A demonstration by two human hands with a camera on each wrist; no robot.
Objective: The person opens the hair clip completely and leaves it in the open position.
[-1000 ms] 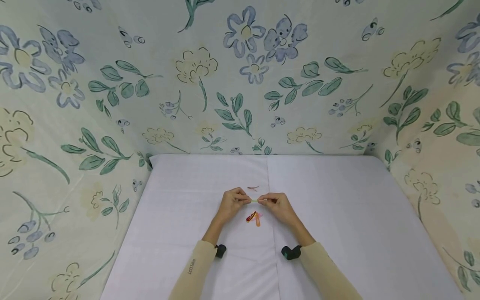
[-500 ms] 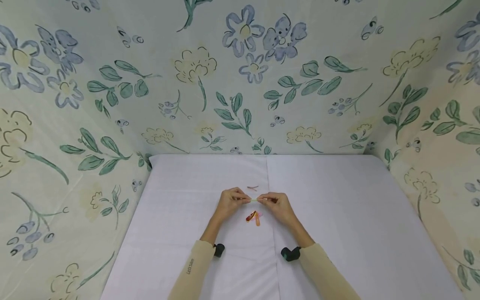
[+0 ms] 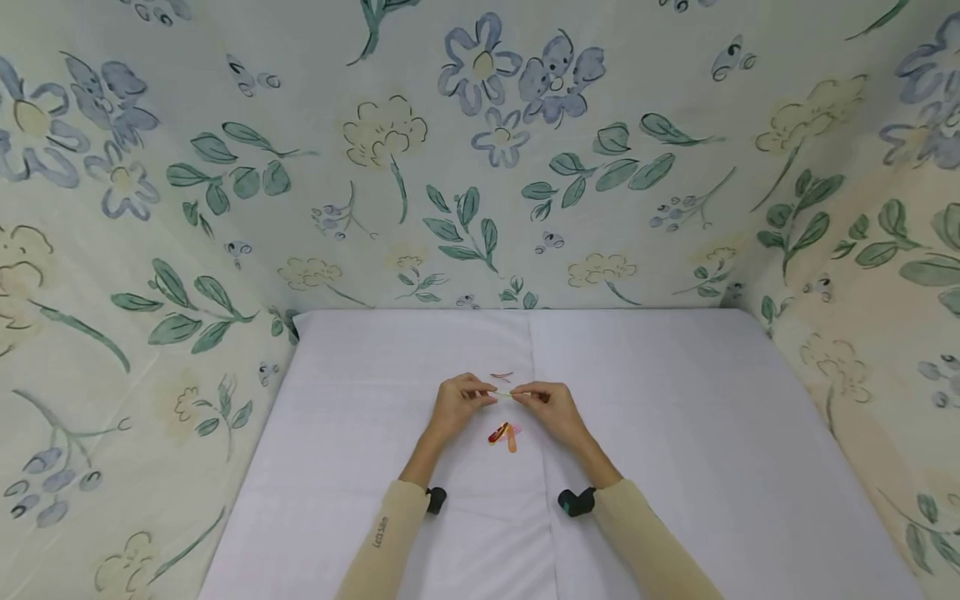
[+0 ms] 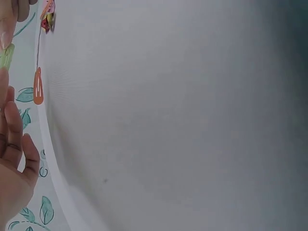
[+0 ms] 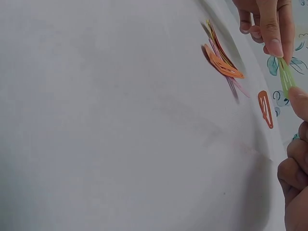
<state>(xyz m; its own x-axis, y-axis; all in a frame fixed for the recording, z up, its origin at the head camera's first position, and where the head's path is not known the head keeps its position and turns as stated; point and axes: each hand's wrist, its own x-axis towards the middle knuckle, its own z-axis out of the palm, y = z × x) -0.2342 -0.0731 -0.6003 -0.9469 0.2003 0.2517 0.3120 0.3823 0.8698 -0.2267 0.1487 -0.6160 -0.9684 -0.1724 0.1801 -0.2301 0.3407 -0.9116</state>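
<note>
A light green snap hair clip [image 5: 286, 77] is stretched between both hands above the table. My left hand [image 3: 454, 407] pinches one end between thumb and fingertips. At the other end, my right hand [image 3: 553, 410] pinches it the same way. Seen from the head, the clip looks like a thin line. An orange-red snap hair clip [image 5: 265, 109] lies on the cloth just beyond the hands. Nearer the body is a small cluster with an orange hair clip [image 5: 224, 66], a pink one [image 5: 240, 88] and a red-and-yellow one [image 3: 498, 432].
White cloth [image 3: 660, 417] covers the table, with a crease running front to back near the middle. Floral fabric [image 3: 457, 167] hangs behind the table and along both sides. Dark wrist cameras [image 3: 576, 502] sit at the sleeve cuffs.
The green hair clip has shifted slightly up in the head view and shows as a thinner line. Both hands keep their pinch on it; the clips on the cloth stay put.
</note>
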